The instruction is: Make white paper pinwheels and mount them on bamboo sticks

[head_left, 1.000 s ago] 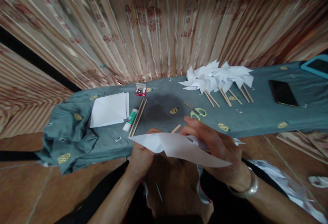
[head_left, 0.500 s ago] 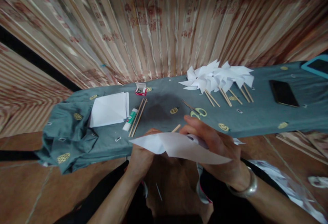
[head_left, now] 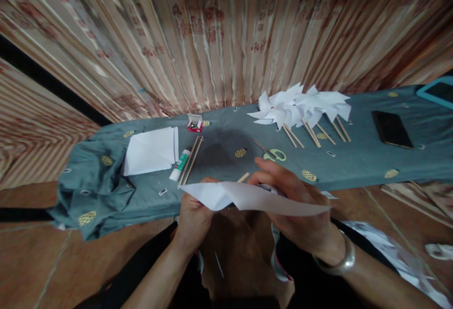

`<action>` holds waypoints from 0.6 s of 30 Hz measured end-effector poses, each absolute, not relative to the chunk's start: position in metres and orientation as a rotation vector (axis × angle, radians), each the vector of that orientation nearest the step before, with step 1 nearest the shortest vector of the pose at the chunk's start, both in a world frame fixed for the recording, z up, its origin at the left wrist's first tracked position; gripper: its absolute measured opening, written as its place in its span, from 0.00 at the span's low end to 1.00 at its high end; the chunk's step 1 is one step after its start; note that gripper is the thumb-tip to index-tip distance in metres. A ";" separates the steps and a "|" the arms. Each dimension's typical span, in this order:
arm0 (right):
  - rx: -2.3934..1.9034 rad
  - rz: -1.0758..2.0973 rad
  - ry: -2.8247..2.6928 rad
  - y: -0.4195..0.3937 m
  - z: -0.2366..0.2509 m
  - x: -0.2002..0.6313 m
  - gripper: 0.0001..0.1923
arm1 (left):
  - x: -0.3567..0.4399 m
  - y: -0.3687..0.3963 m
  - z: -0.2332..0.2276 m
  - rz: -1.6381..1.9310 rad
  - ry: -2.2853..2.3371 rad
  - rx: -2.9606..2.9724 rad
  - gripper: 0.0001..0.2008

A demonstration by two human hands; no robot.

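Change: the white paper sheet (head_left: 255,198) has tilted flatter since the earlier frame, its right tip now higher; both hands stay on it.
Left hand (head_left: 194,214): grip clenched on the sheet's left fold, at the bench's near edge.
Right hand (head_left: 297,205): fingers pinch the sheet near its middle; a wooden stick (head_left: 243,177) pokes up between the hands.
Bench (head_left: 354,158): grey cloth; scissors (head_left: 271,152) just beyond the hands, finished pinwheels (head_left: 300,106) far right, paper stack (head_left: 151,151) and glue stick (head_left: 180,165) left.
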State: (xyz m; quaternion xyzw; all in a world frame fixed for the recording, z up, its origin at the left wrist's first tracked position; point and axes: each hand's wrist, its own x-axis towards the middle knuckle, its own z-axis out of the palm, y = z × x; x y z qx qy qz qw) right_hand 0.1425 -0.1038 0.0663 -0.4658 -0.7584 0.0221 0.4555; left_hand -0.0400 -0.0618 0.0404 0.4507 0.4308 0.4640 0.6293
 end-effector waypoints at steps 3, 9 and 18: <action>-1.225 0.190 -1.773 -0.100 0.068 0.140 0.24 | -0.041 -0.061 0.033 1.094 1.031 1.026 0.08; -1.475 0.437 -1.552 -0.088 0.054 0.138 0.18 | -0.042 -0.059 0.011 1.068 1.120 1.106 0.06; -1.432 0.779 -1.460 -0.069 0.026 0.142 0.16 | -0.030 -0.062 -0.005 1.074 1.155 1.026 0.03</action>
